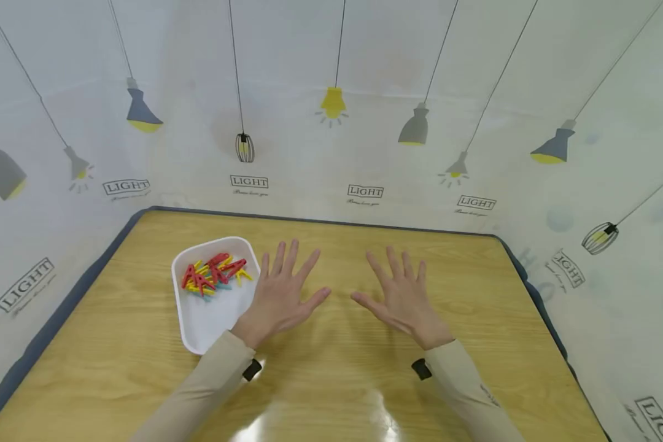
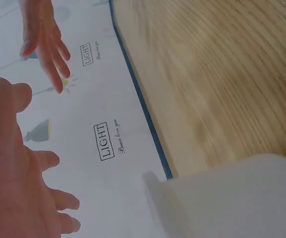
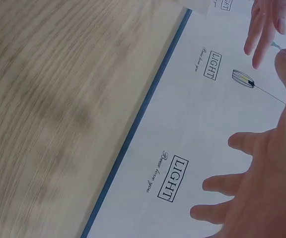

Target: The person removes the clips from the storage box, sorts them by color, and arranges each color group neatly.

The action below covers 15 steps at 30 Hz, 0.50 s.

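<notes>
My left hand point(image 1: 280, 298) is spread with straight fingers above the table, just beside the right edge of a white tray point(image 1: 212, 325). In the tray's far part lies a loose pile of small clothespins point(image 1: 212, 274) in red, yellow and blue-green. My right hand point(image 1: 400, 298) hovers farther right, its fingers also spread, with nothing in it. The two hands are apart, thumbs toward each other. In the left wrist view, the left hand point(image 2: 14, 168) holds nothing and the tray wall point(image 2: 232, 193) shows below. The right wrist view shows the right hand point(image 3: 267, 168) over the table.
The wooden table point(image 1: 342, 368) has a dark blue edge strip point(image 1: 309, 219). Behind and at both sides stands a white covering point(image 1: 287, 61) printed with hanging lamps and lettering. Light reflects off the table near the front.
</notes>
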### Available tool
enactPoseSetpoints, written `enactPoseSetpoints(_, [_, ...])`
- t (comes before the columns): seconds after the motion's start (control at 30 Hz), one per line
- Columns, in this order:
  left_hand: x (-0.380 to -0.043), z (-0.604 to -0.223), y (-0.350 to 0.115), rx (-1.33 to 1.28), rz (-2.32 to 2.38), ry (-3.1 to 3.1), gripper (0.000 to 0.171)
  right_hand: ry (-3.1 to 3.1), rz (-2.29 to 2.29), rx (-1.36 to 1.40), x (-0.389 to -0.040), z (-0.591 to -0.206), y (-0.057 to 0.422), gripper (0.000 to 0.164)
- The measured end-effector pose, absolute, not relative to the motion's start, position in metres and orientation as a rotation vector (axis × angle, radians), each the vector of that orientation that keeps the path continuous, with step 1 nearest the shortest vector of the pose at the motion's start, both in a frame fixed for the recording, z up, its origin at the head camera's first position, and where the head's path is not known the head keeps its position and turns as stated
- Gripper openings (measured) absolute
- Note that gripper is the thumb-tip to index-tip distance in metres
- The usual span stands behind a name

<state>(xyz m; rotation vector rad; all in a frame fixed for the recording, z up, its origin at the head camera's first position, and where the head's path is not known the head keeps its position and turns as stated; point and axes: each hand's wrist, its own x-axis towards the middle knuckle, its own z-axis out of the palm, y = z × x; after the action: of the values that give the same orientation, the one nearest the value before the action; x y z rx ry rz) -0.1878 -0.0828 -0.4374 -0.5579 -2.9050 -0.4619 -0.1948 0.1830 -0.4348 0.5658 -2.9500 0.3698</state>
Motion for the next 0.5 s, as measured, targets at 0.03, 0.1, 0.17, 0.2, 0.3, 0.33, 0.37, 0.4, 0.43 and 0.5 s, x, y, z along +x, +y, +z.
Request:
enactPoseSetpoints(0.03, [-0.188,-0.436,-0.084,-0.558,-0.457,-2.907,0.078,-2.949,0.371,0.568,-0.195,-0.434,0.182,0.088])
enactPoseSetpoints(0.1, [-0.187,-0.432,-0.088,-0.542,-0.445,-2.919,0.077,-2.950,0.382,0.576,-0.197,-0.433,0.178,0.088])
enactPoseSetpoints(0.17, [-0.187,-0.427,-0.094,-0.513,-0.444,-2.934,0.074,-2.942,0.390,0.589,-0.198,-0.431,0.173,0.087])
enactPoseSetpoints(0.2, [-0.186,-0.425,-0.097,-0.497,-0.449,-2.939,0.073,-2.932,0.400,0.596,-0.200,-0.431,0.170,0.086])
enactPoseSetpoints(0.3, [-0.186,-0.421,-0.107,-0.464,-0.479,-2.946,0.070,-2.898,0.429,0.608,-0.205,-0.427,0.159,0.084])
enactPoseSetpoints(0.33, [-0.186,-0.420,-0.110,-0.459,-0.486,-2.951,0.069,-2.889,0.442,0.616,-0.207,-0.426,0.154,0.084])
enactPoseSetpoints(0.37, [-0.185,-0.420,-0.114,-0.454,-0.489,-2.958,0.069,-2.882,0.458,0.625,-0.209,-0.424,0.149,0.083])
enactPoseSetpoints(0.4, [-0.185,-0.420,-0.117,-0.449,-0.501,-2.965,0.069,-2.884,0.468,0.634,-0.211,-0.422,0.145,0.083])
enactPoseSetpoints(0.43, [-0.185,-0.420,-0.121,-0.441,-0.514,-2.971,0.069,-2.882,0.486,0.648,-0.212,-0.420,0.139,0.082])
enactPoseSetpoints(0.5, [-0.184,-0.420,-0.130,-0.416,-0.525,-2.975,0.069,-2.885,0.517,0.680,-0.216,-0.416,0.127,0.082])
